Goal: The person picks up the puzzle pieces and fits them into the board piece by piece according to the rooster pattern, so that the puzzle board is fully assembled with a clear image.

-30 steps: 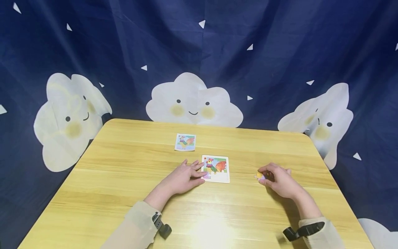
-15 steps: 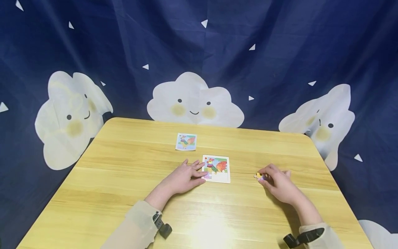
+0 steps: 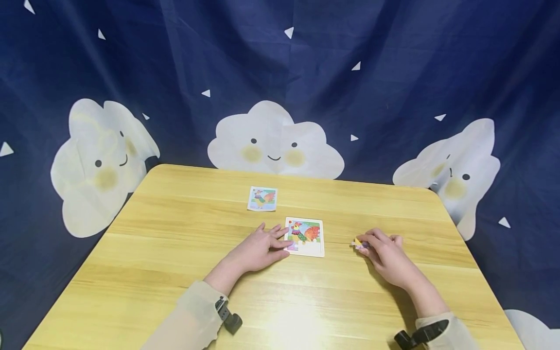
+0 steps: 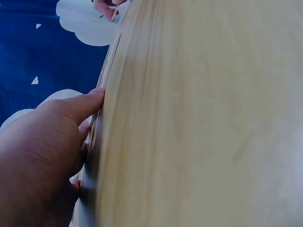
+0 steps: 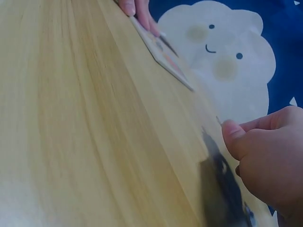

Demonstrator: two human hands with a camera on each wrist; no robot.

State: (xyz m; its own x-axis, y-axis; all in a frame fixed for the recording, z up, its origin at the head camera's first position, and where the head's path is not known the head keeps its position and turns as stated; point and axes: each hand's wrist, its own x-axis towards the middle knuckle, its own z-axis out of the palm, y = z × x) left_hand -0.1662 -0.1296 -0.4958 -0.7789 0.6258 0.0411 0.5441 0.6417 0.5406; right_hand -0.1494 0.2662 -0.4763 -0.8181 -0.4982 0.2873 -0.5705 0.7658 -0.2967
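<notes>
A square jigsaw puzzle (image 3: 306,233) with a rooster picture and a white border lies on the wooden table. Its lower right part is bare white tray. My left hand (image 3: 258,250) rests at the puzzle's left edge, fingers extended over the border and thumb at the lower left corner. To the right of the puzzle, my right hand (image 3: 387,255) pinches a small yellow and purple puzzle piece (image 3: 358,243) between thumb and fingers. In the right wrist view the piece shows only as a thin edge at the thumb (image 5: 232,135).
Behind the puzzle, slightly left, lies a square card (image 3: 262,198) with the same rooster picture. The wooden table (image 3: 175,214) ends at a dark blue curtain (image 3: 372,43) with white clouds. Black straps with small devices (image 3: 229,318) sit on both wrists.
My right hand has shifted a little left with the puzzle piece, which has tilted. The left hand stays at the puzzle's edge.
</notes>
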